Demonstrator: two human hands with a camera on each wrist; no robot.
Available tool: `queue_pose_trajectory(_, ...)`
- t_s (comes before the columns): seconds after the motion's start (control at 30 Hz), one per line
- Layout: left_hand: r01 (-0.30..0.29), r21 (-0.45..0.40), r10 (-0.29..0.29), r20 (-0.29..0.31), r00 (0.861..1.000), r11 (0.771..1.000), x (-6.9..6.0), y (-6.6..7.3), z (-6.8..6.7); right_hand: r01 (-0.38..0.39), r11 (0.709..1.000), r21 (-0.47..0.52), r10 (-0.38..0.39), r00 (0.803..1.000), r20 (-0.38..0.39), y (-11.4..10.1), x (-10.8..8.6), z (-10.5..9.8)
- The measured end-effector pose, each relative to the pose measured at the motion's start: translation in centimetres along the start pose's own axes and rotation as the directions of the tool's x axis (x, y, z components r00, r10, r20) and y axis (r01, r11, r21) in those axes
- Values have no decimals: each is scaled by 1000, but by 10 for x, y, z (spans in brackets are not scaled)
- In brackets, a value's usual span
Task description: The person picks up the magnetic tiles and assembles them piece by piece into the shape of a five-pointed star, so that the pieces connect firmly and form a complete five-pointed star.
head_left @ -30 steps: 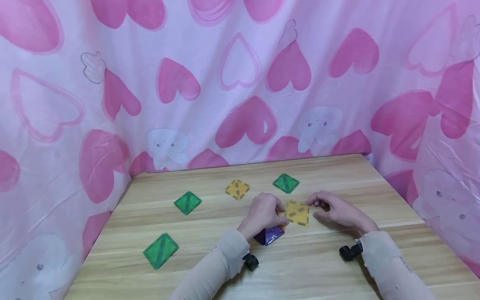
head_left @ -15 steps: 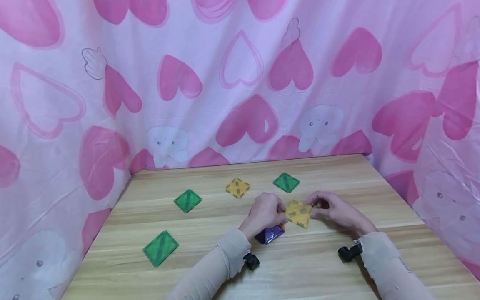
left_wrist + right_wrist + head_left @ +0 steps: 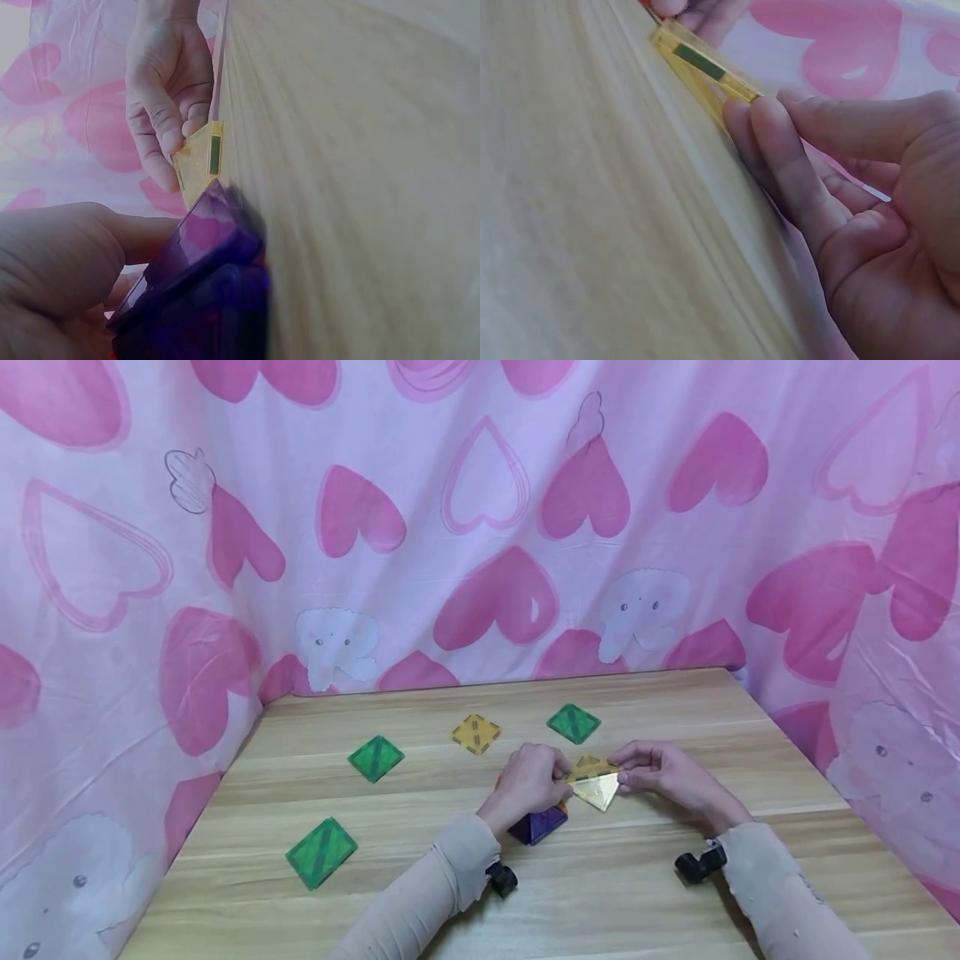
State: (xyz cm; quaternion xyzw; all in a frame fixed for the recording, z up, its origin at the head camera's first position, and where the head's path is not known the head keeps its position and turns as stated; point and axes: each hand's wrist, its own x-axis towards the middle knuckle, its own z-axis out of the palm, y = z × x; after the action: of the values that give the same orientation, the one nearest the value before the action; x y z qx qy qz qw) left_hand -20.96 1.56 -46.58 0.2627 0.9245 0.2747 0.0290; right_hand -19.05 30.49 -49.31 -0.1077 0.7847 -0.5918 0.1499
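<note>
Two yellow triangular magnetic tiles (image 3: 596, 782) are joined edge to edge and bent along the seam, lower half shining. My right hand (image 3: 660, 774) pinches their right corner between thumb and fingers; the right wrist view shows that grip on the yellow tile (image 3: 705, 64) closely. At the opposite corner, my left hand (image 3: 528, 781) pinches with thumb and index finger, though its fingertips are partly hidden. Just in front of that hand sits a raised purple tile piece (image 3: 538, 825) with some orange showing. In the left wrist view the purple tiles (image 3: 202, 240) cover part of the left thumb.
Flat tile squares lie around: a yellow one (image 3: 476, 734) at the back, a green one (image 3: 573, 723) at the back right, a green one (image 3: 376, 758) and a nearer green one (image 3: 322, 852) on the left. A heart-patterned curtain (image 3: 495, 602) surrounds the wooden table (image 3: 600, 893).
The yellow tiles lay flat before and have been folded along their diagonal. My right fingers have moved in from beside the tiles to pinch the corner. My left hand has barely moved.
</note>
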Motion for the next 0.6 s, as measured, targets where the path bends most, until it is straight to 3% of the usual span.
queue_pose_trajectory(0.17, 16, -8, -16, 11, 1000, 1000, 1, 0, 0, -21, 1000, -18, 20, 998, -51, 0, 0, 2)
queue_pose_trajectory(0.4, 54, -154, -48, 42, 998, 987, 1, 2, -7, -18, 1000, -3, 18, 996, -88, 3, 2, 2)
queue_pose_trajectory(0.6, 24, -246, -31, -24, 999, 969, 1, 1, -12, 31, 999, 28, -29, 995, -95, 3, 3, 4)
